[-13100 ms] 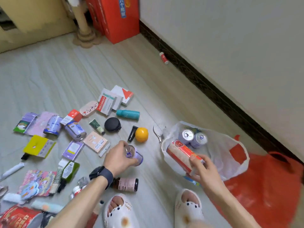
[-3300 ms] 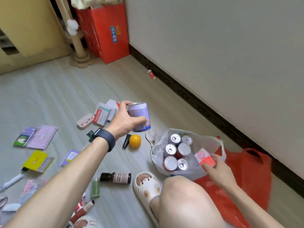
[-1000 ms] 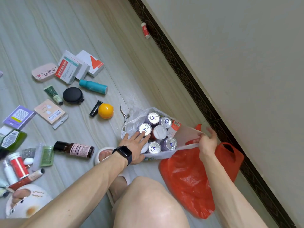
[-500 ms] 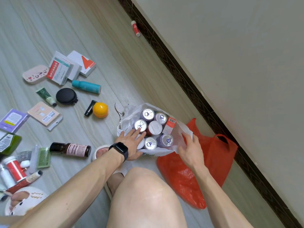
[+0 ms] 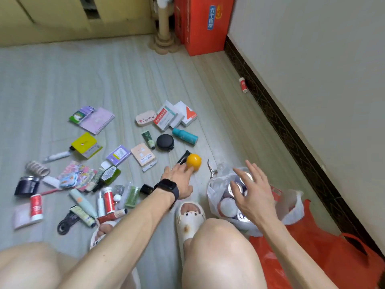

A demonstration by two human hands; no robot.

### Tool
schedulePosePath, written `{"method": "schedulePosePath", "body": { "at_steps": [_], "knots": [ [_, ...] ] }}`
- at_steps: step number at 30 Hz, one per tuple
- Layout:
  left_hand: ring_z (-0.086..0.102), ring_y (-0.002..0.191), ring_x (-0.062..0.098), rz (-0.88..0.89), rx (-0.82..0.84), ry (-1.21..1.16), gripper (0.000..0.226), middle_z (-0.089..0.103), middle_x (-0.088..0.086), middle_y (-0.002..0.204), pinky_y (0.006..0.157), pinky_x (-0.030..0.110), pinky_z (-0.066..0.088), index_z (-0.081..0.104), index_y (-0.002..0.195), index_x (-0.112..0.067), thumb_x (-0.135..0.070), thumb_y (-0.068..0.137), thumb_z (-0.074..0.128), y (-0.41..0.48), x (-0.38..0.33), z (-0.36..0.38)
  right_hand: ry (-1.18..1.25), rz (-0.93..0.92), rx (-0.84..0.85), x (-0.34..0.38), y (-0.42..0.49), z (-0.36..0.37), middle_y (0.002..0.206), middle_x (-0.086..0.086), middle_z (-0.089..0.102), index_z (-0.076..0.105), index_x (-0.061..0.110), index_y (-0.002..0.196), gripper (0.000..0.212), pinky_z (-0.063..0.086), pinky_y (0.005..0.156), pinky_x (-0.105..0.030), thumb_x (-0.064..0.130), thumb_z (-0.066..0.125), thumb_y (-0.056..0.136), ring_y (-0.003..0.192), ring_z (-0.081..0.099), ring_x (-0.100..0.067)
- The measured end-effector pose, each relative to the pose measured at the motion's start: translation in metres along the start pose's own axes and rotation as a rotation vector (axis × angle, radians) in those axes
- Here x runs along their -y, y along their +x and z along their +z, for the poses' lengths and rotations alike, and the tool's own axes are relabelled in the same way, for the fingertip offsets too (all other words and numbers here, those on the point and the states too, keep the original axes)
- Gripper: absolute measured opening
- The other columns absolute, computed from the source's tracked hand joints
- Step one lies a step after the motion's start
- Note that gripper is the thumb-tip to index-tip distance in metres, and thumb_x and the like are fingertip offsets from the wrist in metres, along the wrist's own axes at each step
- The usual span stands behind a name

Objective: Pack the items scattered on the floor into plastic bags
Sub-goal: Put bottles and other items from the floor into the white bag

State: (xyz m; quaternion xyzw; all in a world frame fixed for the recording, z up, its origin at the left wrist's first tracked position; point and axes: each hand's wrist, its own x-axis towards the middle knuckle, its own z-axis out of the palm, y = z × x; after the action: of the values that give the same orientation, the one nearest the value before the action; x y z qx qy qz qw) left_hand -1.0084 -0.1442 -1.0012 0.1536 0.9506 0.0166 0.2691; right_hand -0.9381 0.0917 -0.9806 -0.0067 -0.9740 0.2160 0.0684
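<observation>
While our left hand [image 5: 178,180] reaches flat and open, holding nothing, fingers [image 5: 188,169] just touching the orange ball [image 5: 194,161] on the floor at 10 o'clock of the white bag [image 5: 291,207], we'd guess a nudge sends it rolling off. It's round, so no long axis and no real heading. Our right hand [image 5: 250,197] hovers spread and empty over the cans [image 5: 228,205] in the bag.

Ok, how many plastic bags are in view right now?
2. A white bag holding cans stands on the floor at lower right. A red bag lies flat beside it in the bottom-right corner, partly under it. Others could be hidden beneath.
</observation>
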Motion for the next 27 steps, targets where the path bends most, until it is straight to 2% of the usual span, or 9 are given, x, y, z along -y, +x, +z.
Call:
{"method": "schedulePosePath", "body": {
  "at_steps": [4,8,13,15,17,19,21,23,27],
  "knots": [
    [0.018,0.147,0.026,-0.218,0.049,-0.071,0.070,0.019,0.007,0.160,0.116,0.049,0.021,0.019,0.154,-0.024,-0.043,0.092,0.048,-0.024,0.058,0.016,0.058,-0.132,0.118,0.043,0.026,0.035,0.149,-0.005,0.049,0.062,0.028,0.131,0.042,0.039,0.111,-0.045,0.035,0.064,0.090,0.139,0.041,-0.028],
    [0.021,0.146,0.027,-0.358,0.100,-0.203,0.068,0.023,0.008,0.158,0.117,0.049,0.020,0.024,0.152,-0.025,-0.043,0.091,0.048,-0.043,0.100,0.045,-0.024,-0.250,0.241,0.065,0.047,0.082,0.146,-0.010,0.052,0.064,0.026,0.128,0.043,0.042,0.107,-0.046,0.034,0.065,0.085,0.133,0.048,-0.036],
    [0.041,0.133,0.030,-0.481,0.109,-0.394,0.059,0.042,0.010,0.144,0.103,0.044,0.040,0.035,0.143,-0.024,-0.047,0.090,0.049,-0.040,0.121,0.080,-0.145,-0.255,0.399,0.071,0.075,0.141,0.147,-0.014,0.050,0.064,0.023,0.129,0.050,0.042,0.107,-0.048,0.032,0.073,0.080,0.133,0.046,-0.040],
    [0.053,0.121,0.031,-0.558,0.092,-0.507,0.053,0.053,0.010,0.133,0.091,0.038,0.044,0.043,0.133,-0.020,-0.049,0.090,0.051,-0.030,0.121,0.089,-0.215,-0.234,0.461,0.067,0.090,0.160,0.153,-0.018,0.041,0.056,0.023,0.137,0.058,0.036,0.111,-0.048,0.031,0.071,0.082,0.138,0.038,-0.042],
    [0.061,0.109,0.030,-0.651,0.079,-0.691,0.048,0.062,0.008,0.121,0.079,0.033,0.043,0.048,0.124,-0.017,-0.050,0.090,0.053,-0.015,0.119,0.099,-0.312,-0.175,0.556,0.060,0.109,0.177,0.159,-0.020,0.025,0.039,0.025,0.149,0.069,0.028,0.116,-0.047,0.035,0.065,0.087,0.141,0.028,-0.045],
    [0.063,0.104,0.031,-0.755,0.060,-0.852,0.051,0.064,0.009,0.115,0.078,0.031,0.047,0.047,0.122,-0.015,-0.053,0.089,0.055,0.000,0.116,0.108,-0.355,-0.060,0.649,0.052,0.126,0.192,0.161,-0.018,0.017,0.024,0.028,0.154,0.076,0.027,0.117,-0.047,0.040,0.062,0.089,0.141,0.026,-0.045],
    [0.063,0.103,0.033,-0.815,0.057,-0.949,0.056,0.065,0.012,0.117,0.085,0.034,0.050,0.042,0.127,-0.013,-0.053,0.089,0.055,0.012,0.113,0.116,-0.315,0.037,0.708,0.047,0.135,0.201,0.158,-0.015,0.022,0.020,0.030,0.153,0.076,0.041,0.106,-0.048,0.033,0.061,0.090,0.130,0.041,-0.045],
    [0.063,0.103,0.034,-0.824,0.052,-1.016,0.058,0.064,0.013,0.118,0.084,0.034,0.049,0.036,0.134,-0.015,-0.049,0.091,0.055,0.021,0.110,0.122,-0.270,0.073,0.693,0.046,0.135,0.205,0.149,-0.013,0.031,0.025,0.031,0.150,0.070,0.051,0.089,-0.046,0.024,0.060,0.089,0.110,0.057,-0.044],
    [0.062,0.094,0.026,-0.826,-0.040,-1.250,0.052,0.065,0.005,0.113,0.082,0.029,0.048,0.040,0.129,-0.021,-0.037,0.087,0.066,0.025,0.112,0.129,-0.248,0.064,0.712,0.055,0.115,0.210,0.145,-0.011,0.036,0.030,0.034,0.147,0.064,0.052,0.080,-0.045,0.026,0.059,0.091,0.099,0.064,-0.044]
  ]
}}
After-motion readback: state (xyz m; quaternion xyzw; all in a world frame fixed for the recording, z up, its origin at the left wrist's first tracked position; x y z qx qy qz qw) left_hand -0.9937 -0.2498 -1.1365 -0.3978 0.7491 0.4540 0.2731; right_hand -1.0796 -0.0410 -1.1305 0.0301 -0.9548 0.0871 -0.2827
